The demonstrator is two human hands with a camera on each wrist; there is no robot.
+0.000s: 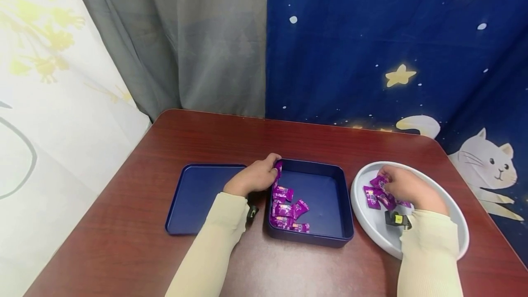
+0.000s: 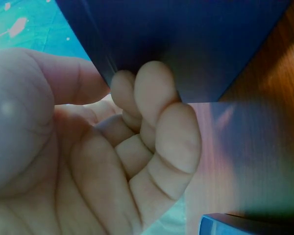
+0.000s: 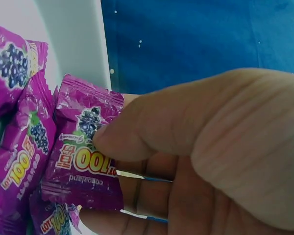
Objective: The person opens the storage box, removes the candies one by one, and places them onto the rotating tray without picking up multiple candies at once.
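Head view shows your left hand (image 1: 255, 177) pinching a purple candy (image 1: 278, 167) over the blue box (image 1: 326, 237), while only right wrist view shows your right hand (image 3: 210, 161) pinching a candy packet (image 3: 83, 166).

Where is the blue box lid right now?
In the head view the lid lies flat on the table's left side, just left of the blue box, beside the left hand.
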